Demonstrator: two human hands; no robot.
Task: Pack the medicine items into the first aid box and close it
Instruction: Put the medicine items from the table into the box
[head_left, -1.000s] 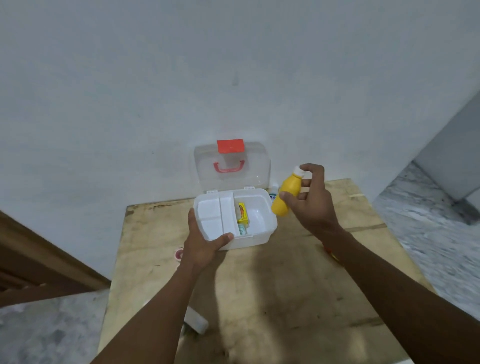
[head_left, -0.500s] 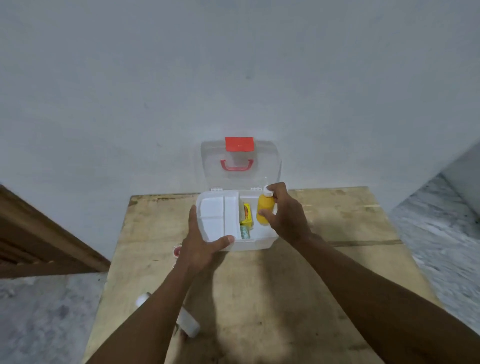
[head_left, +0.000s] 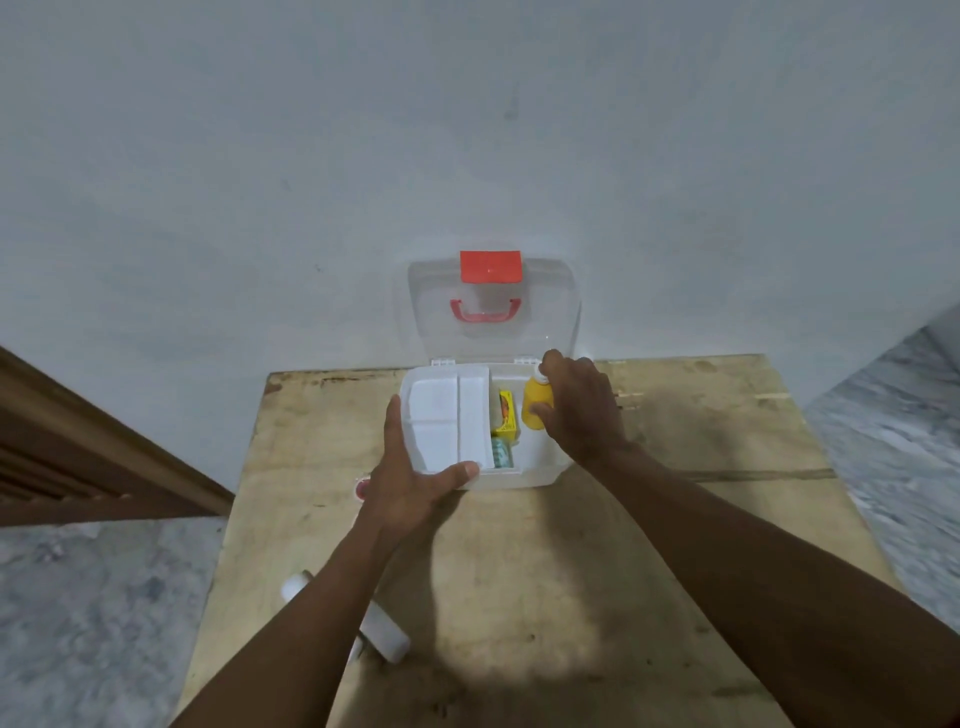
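I am partway through the packing. The white plastic first aid box (head_left: 540, 475) sits on the pale wooden surface (head_left: 519, 571) with its clear lid (head_left: 550, 322) standing up, so the closing is not done yet. Inside the box, right of the white divided tray (head_left: 447, 415), I can see a small yellow carton (head_left: 506, 415) and a little green packet (head_left: 501, 452) just in front of it, so I think those two are already packed. My right hand (head_left: 576, 410) is wrapped tight around the yellow plastic bottle with a white cap (head_left: 535, 408), and it holds the bottle upright in the right part of the box, beside the yellow carton. I cannot tell if the bottle's bottom is touching the floor of the box. My left hand (head_left: 410, 478) is clamped on the front left corner of the box, with the thumb on the front rim and the fingers along the left side, to keep the box from sliding. Well in front of the box, near the edge of the surface, a white tube-like thing (head_left: 382, 631) lies half hidden under my left arm, and a small red and white thing (head_left: 362, 488) peeks out just left of the box. I think those may need packing too, and then the lid comes down.
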